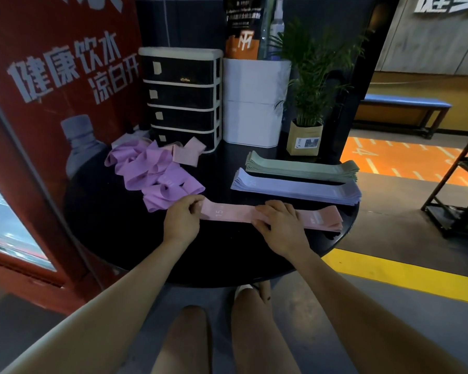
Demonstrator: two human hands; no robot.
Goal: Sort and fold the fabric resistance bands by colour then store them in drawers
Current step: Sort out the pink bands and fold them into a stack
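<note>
The round black worktop [114, 233] fills the middle of the frame, with grey floor and a yellow floor stripe [405, 276] at lower right and a red poster [52, 85] at upper left. At the back stand a dark drawer unit [183, 99], a white box [256, 103] and a potted plant [307, 109]. A pink band [233, 214] lies flat near the front edge on a pink stack. My left grip [183, 218] pinches its left end with curled fingers; my right grip [277, 224] presses the middle, fingertips curling over its near edge. Behind lie a lilac stack [297, 188] and a green stack [301, 168], and left of centre a loose purple heap [153, 172]. My right hand hides part of the pink stack, and the drawer labels are too small to read.
</note>
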